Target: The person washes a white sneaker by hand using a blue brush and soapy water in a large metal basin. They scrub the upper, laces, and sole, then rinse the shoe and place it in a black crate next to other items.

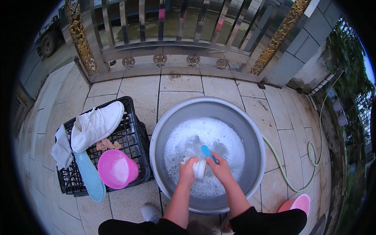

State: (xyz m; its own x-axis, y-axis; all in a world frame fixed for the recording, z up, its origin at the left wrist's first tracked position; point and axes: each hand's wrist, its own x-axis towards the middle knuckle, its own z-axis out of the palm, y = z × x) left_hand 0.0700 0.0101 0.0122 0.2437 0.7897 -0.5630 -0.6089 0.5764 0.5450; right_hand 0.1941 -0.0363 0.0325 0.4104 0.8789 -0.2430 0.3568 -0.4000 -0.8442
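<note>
My left hand [186, 170] grips a white shoe [199, 168], seen end-on and partly hidden by the fingers. In my right hand [221, 168] is a blue-handled brush [208, 152], held close beside the shoe; its bristles are hidden from view. Both hands are over a large grey metal basin [256, 141] that holds water covered in white suds [202, 129].
Left of the basin, a black plastic crate [141, 138] bears a white lace-up shoe [98, 124], light-blue insoles [89, 179], a pink cup [133, 170] with white contents, a grey cloth [62, 149] and a brownish cloth [108, 144]. A green hose [280, 167] and pink bucket [301, 202] are right.
</note>
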